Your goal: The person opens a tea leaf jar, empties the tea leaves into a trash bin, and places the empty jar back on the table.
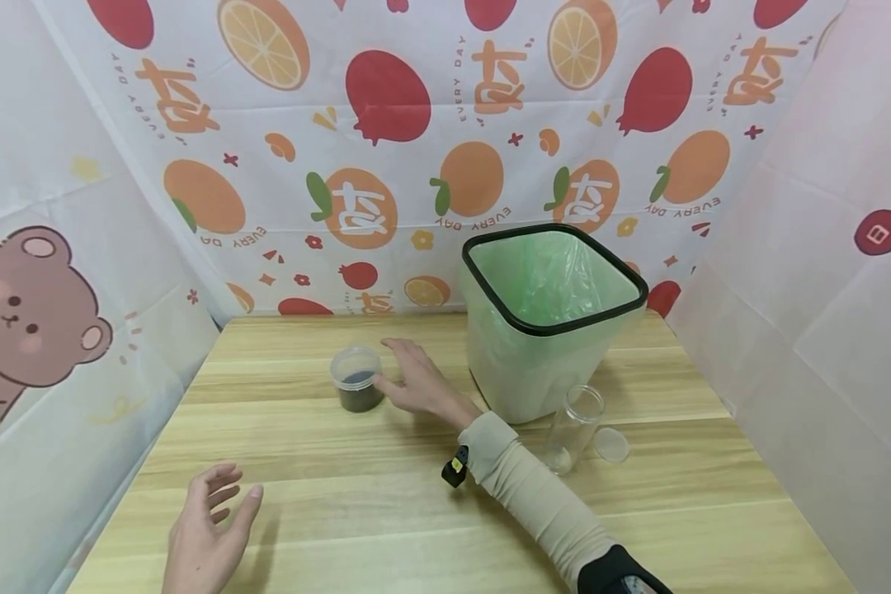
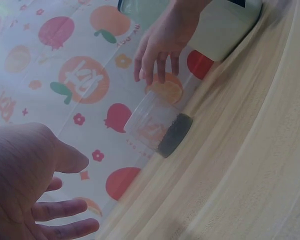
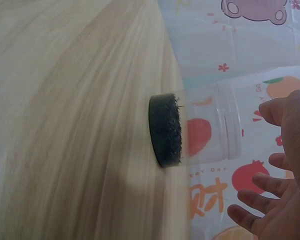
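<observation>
A clear plastic jar (image 1: 358,381) with dark, shredded-looking material in its lower part stands upright on the table. My right hand (image 1: 419,381) is just to its right, fingers spread and relaxed with nothing in them. In the right wrist view the thumb and fingers reach toward the rim of the jar (image 3: 210,125). My left hand (image 1: 206,528) hovers over the front left of the table, fingers loosely bent and holding nothing. From the left wrist view, the jar (image 2: 160,125) sits beyond that hand (image 2: 40,190), below the right hand (image 2: 162,45).
A white bin (image 1: 523,388) with a black rim and a green liner stands at the back right. In front of it are a tall clear jar (image 1: 575,429) and a round, translucent lid (image 1: 611,444). Printed cloth (image 1: 393,272) hangs behind the wooden table (image 1: 327,503).
</observation>
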Demonstrator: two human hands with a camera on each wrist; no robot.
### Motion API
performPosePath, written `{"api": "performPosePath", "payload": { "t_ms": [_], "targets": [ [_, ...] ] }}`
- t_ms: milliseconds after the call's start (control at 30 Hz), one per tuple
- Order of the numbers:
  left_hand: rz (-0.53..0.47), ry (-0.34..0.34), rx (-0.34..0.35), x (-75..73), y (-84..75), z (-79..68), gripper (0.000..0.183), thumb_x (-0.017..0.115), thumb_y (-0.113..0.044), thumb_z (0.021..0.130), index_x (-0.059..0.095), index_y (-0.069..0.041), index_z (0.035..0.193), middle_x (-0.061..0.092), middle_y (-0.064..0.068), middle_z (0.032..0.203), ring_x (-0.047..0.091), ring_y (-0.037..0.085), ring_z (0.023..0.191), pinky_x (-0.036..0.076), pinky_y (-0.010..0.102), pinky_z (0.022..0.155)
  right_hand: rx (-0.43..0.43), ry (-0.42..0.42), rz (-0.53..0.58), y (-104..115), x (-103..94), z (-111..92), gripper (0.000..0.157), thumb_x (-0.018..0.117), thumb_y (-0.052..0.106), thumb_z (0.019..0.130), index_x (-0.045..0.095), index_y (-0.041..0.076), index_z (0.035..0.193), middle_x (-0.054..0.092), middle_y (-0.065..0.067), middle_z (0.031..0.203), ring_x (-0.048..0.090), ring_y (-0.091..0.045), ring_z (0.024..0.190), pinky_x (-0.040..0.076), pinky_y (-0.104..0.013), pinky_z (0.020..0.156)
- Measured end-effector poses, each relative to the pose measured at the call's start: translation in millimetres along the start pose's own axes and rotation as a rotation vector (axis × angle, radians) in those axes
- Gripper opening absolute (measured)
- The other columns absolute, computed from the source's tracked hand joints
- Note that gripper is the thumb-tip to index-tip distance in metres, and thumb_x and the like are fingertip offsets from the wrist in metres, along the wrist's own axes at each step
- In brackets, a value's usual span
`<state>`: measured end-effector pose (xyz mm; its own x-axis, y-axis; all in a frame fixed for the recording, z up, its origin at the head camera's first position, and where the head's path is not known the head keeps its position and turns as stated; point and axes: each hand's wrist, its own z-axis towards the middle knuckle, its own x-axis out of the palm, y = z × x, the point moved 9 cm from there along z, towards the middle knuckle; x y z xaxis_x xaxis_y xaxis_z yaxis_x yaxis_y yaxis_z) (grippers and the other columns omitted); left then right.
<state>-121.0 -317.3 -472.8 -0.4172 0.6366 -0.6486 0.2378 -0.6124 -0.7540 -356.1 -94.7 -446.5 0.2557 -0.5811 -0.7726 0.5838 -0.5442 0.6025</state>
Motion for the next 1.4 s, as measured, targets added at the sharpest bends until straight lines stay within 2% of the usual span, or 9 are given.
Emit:
{"api": "performPosePath", "payload": {
  "t_ms": [367, 667, 733, 900, 967, 1100, 1200, 1333, 1400],
  "targets": [
    [0.002, 0.007, -0.007, 1.7, 0.6, -0.9, 0.058, 0.064, -0.03, 0.1, 0.039, -0.003, 0.146, 0.056, 0.023, 0.139, 0.057, 0.041, 0.12, 0.036, 0.002, 0.073, -0.051, 0.019, 0.004, 8, 18.7, 6, 0.068, 0.06, 0.042, 0.1, 0.034, 0.014, 0.155, 0.043, -0.006, 0.156, 0.044, -0.021, 0.143, 0.043, -0.041, 0.117],
    [-0.013, 0.021, -0.012, 1.3, 2.5, -1.1, 0.059, 0.063, -0.031, 0.1, 0.038, -0.002, 0.146, 0.055, 0.025, 0.139, 0.057, 0.044, 0.121, 0.035, 0.002, 0.073, -0.024, 0.034, 0.011, 5, 28.6, 9, 0.071, 0.06, 0.046, 0.098, 0.031, 0.017, 0.157, 0.04, -0.005, 0.157, 0.043, -0.021, 0.143, 0.044, -0.042, 0.116],
    [-0.009, 0.02, -0.006, 1.7, 2.6, -0.9, 0.059, 0.064, -0.031, 0.1, 0.039, -0.002, 0.145, 0.056, 0.023, 0.138, 0.062, 0.02, 0.115, 0.036, 0.002, 0.073, -0.026, 0.035, 0.014, 5, 30.5, 9, 0.072, 0.06, 0.046, 0.098, 0.031, 0.018, 0.157, 0.04, -0.006, 0.158, 0.044, -0.021, 0.143, 0.044, -0.043, 0.115],
    [-0.005, 0.02, -0.005, 3.8, 3.8, -0.6, 0.058, 0.064, -0.031, 0.1, 0.04, -0.003, 0.145, 0.056, 0.023, 0.138, 0.063, 0.019, 0.115, 0.037, 0.002, 0.073, -0.027, 0.041, 0.007, 7, 34.9, 11, 0.072, 0.06, 0.048, 0.098, 0.03, 0.021, 0.158, 0.039, -0.005, 0.158, 0.044, -0.021, 0.141, 0.046, -0.042, 0.112],
    [-0.001, 0.02, -0.015, 3.8, 4.9, -0.6, 0.058, 0.064, -0.031, 0.1, 0.04, -0.002, 0.145, 0.056, 0.023, 0.138, 0.059, 0.038, 0.12, 0.037, 0.002, 0.073, -0.027, 0.044, 0.005, 8, 36.6, 12, 0.072, 0.06, 0.048, 0.098, 0.029, 0.023, 0.159, 0.038, -0.005, 0.158, 0.044, -0.021, 0.141, 0.047, -0.042, 0.111],
    [-0.007, 0.016, -0.015, 3.1, 5.5, -0.8, 0.058, 0.065, -0.031, 0.099, 0.041, -0.002, 0.144, 0.056, 0.022, 0.138, 0.06, 0.037, 0.119, 0.036, 0.0, 0.073, -0.02, 0.042, -0.001, 7, 38.9, 14, 0.072, 0.06, 0.049, 0.098, 0.029, 0.027, 0.158, 0.037, -0.005, 0.159, 0.044, -0.021, 0.141, 0.048, -0.042, 0.109],
    [-0.015, 0.019, -0.015, 3.1, 6.3, -1.0, 0.059, 0.065, -0.03, 0.1, 0.04, -0.001, 0.144, 0.055, 0.025, 0.138, 0.058, 0.044, 0.121, 0.035, -0.001, 0.072, -0.008, 0.043, -0.006, 6, 40.6, 15, 0.072, 0.06, 0.05, 0.097, 0.029, 0.029, 0.158, 0.037, -0.005, 0.159, 0.044, -0.022, 0.141, 0.049, -0.042, 0.108],
    [-0.004, 0.02, -0.022, 3.0, 6.8, -1.2, 0.059, 0.065, -0.029, 0.1, 0.039, 0.0, 0.145, 0.055, 0.026, 0.138, 0.058, 0.048, 0.122, 0.047, 0.01, 0.073, 0.009, 0.046, -0.009, 5, 44.0, 15, 0.073, 0.061, 0.051, 0.097, 0.028, 0.029, 0.159, 0.037, -0.005, 0.159, 0.045, -0.022, 0.141, 0.048, -0.042, 0.109],
    [0.002, 0.023, -0.02, 3.1, 6.3, -1.5, 0.059, 0.064, -0.029, 0.1, 0.039, 0.001, 0.145, 0.055, 0.026, 0.138, 0.058, 0.048, 0.122, 0.056, 0.023, 0.076, 0.013, 0.041, -0.009, 5, 45.2, 16, 0.074, 0.061, 0.051, 0.097, 0.028, 0.029, 0.159, 0.038, -0.006, 0.159, 0.046, -0.022, 0.14, 0.049, -0.042, 0.109]
  ]
}}
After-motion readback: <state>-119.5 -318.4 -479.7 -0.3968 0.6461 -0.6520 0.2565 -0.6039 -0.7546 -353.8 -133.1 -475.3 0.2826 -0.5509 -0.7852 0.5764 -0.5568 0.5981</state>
